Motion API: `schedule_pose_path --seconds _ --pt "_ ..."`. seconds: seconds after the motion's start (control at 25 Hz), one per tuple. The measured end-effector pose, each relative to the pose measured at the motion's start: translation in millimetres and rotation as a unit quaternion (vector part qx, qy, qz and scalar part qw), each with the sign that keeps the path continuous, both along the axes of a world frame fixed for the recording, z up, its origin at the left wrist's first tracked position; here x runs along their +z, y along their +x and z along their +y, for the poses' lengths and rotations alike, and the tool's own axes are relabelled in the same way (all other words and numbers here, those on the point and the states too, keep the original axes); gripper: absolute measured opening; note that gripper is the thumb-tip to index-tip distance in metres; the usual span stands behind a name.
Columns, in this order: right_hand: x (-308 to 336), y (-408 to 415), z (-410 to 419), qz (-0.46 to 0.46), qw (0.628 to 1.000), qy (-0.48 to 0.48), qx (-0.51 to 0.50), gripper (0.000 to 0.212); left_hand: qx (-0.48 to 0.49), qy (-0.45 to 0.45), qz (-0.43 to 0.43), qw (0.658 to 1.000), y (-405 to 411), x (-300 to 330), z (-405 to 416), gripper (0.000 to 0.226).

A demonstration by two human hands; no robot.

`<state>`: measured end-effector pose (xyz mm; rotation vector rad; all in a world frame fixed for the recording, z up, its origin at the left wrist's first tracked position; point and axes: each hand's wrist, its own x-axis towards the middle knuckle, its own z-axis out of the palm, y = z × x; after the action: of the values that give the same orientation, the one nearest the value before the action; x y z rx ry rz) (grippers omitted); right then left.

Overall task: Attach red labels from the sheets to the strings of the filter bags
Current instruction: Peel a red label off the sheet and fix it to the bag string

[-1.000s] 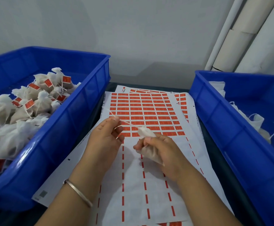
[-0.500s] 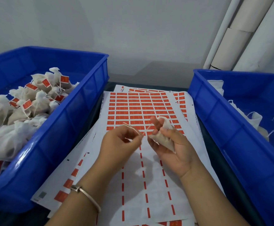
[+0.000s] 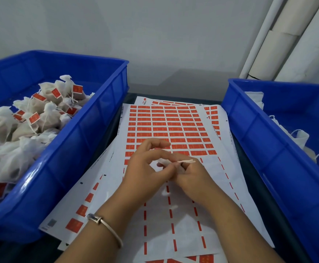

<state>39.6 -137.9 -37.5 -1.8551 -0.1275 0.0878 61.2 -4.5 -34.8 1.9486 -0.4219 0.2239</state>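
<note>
We see a dark desk (image 3: 253,186) against a pale wall (image 3: 155,35), with white pipes (image 3: 280,44) in the right corner. Label sheets (image 3: 166,126) overlap across the middle, part red, part peeled. The left bin (image 3: 75,149) holds tagged filter bags (image 3: 46,112); the right bin (image 3: 268,149) holds untagged bags (image 3: 299,135). Above the sheets our hands meet: the left hand (image 3: 145,173) pinches a white string (image 3: 186,161) with thumb and forefinger, while the right hand (image 3: 192,177) has its grip curled round a bag, mostly hidden behind the fingers.
</note>
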Motion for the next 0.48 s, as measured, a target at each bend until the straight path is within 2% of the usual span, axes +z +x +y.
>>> schedule_pose_path --seconds 0.08,0.2,0.36,0.48 --pt "-1.1 -1.2 0.0 -0.015 1.0 0.001 0.014 0.015 -0.03 -0.067 0.05 0.996 1.8 2.2 0.3 0.018" --pt "-3.2 -0.8 1.0 -0.04 0.999 -0.002 0.033 0.021 -0.072 -0.146 0.15 0.975 3.5 4.0 1.2 0.013" --pt "-6.8 -1.5 5.5 -0.051 0.998 -0.023 0.024 0.018 -0.073 -0.081 0.159 0.981 3.9 1.3 -0.2 0.015" --pt "-10.5 -1.1 8.6 -0.068 0.997 -0.032 -0.022 0.021 -0.016 -0.049 0.136 0.989 5.6 -3.2 -2.4 0.016"
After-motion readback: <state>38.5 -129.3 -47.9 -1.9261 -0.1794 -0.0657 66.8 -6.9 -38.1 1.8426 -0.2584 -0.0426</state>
